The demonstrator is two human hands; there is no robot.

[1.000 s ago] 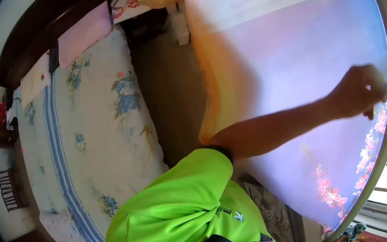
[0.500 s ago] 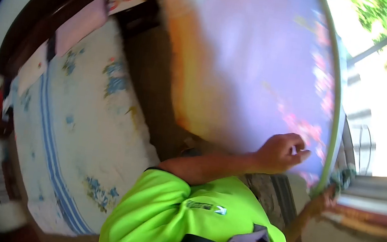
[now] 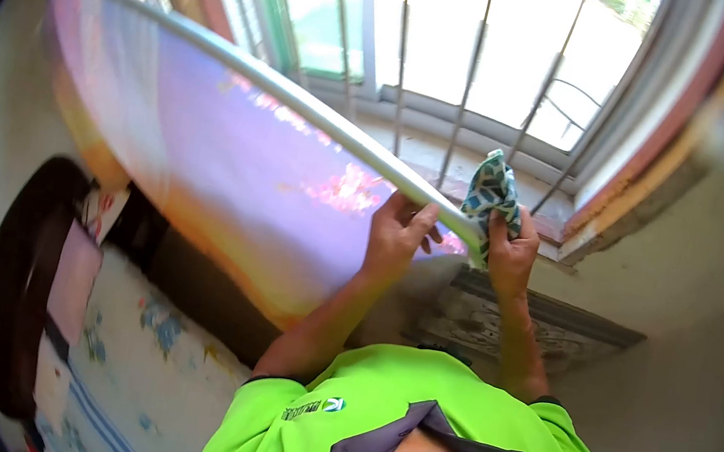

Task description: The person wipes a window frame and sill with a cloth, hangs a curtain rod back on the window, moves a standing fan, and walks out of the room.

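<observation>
A large printed panel (image 3: 267,174), purple with pink flowers and an orange lower edge, stands on a slant in front of the window. A pale greenish rim runs along its top edge. My left hand (image 3: 396,239) is at the panel's right end, fingers bent and closed at the rim. Just to the right, my right hand (image 3: 513,247) is closed round a green, blue and white patterned cloth (image 3: 491,194). The cloth bunches up above the fist, beside the rim's end. Part of the panel's lower right side is hidden by my left arm.
Behind the panel is a window with metal bars (image 3: 471,74) and a sill (image 3: 425,149). A bed with a flowered sheet (image 3: 127,359) and dark headboard (image 3: 20,287) lies at lower left. Below my right hand is a dark-framed, patterned flat piece (image 3: 553,325).
My view has turned toward the window, so the panel now slants across the left. My left hand has come to the panel's rim, nearer the right hand, which still holds the cloth.
</observation>
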